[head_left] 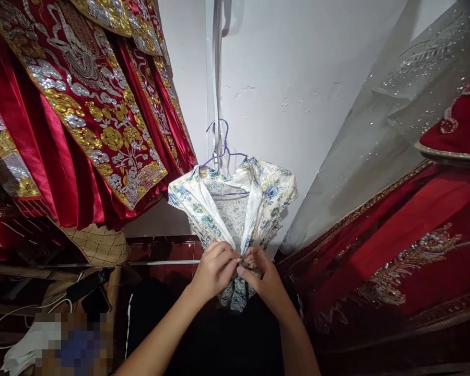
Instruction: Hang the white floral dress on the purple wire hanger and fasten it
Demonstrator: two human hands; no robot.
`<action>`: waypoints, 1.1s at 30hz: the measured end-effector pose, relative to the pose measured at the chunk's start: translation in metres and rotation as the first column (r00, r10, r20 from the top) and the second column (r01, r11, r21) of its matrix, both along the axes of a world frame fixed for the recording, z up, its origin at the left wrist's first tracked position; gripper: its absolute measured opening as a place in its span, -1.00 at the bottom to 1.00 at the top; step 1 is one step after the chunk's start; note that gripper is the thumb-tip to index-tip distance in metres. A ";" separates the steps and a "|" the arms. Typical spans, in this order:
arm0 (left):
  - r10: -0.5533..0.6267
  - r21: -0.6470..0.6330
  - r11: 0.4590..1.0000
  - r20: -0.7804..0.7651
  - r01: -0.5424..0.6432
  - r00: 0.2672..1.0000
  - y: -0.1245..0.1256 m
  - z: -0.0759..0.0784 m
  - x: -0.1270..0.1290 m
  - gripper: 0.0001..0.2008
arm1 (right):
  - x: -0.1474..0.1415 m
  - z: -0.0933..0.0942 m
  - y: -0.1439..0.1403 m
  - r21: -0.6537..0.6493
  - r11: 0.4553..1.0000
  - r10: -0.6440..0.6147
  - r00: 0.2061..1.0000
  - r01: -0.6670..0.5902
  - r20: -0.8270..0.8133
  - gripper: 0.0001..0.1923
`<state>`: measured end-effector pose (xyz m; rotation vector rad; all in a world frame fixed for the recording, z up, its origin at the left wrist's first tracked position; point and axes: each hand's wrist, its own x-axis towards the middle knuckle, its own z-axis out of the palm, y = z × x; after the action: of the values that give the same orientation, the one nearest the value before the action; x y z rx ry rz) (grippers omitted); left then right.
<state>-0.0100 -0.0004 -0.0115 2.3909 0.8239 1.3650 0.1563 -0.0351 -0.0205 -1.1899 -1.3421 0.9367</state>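
Overall, a white wall (290, 68) backs the view, flanked by an embroidered red garment (113, 138) on my left and a beaded red garment (426, 209) on my right. Between them, directly before me, is the floral blouse (272, 183), set on a purple hanger (226, 141). My left hand (216, 269) and right hand (261, 271) meet at its front, below the open neck, fingers drawn nearly closed, pinching the fabric edges; the small detail between them I cannot make out.
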 end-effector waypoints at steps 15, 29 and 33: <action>-0.069 0.074 0.995 -0.005 0.069 0.998 0.012 0.022 0.004 -0.81 | -0.010 -0.005 0.005 0.032 0.999 -0.006 0.996 0.009 -0.088 -0.65; 0.219 0.370 0.872 0.290 -0.320 0.932 0.106 0.167 -0.026 -0.90 | -0.010 0.026 -0.005 -0.047 0.958 0.284 0.921 -0.282 0.265 -0.76; 0.174 0.444 0.861 0.205 -0.250 0.963 0.092 0.161 -0.031 -0.90 | 0.011 0.095 0.030 0.095 0.989 0.084 0.950 -0.117 0.301 -0.55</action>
<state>-0.0414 0.0912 0.1497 2.5375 0.8080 2.0156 0.1669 -0.0046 0.0741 -1.2184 -1.6868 0.7623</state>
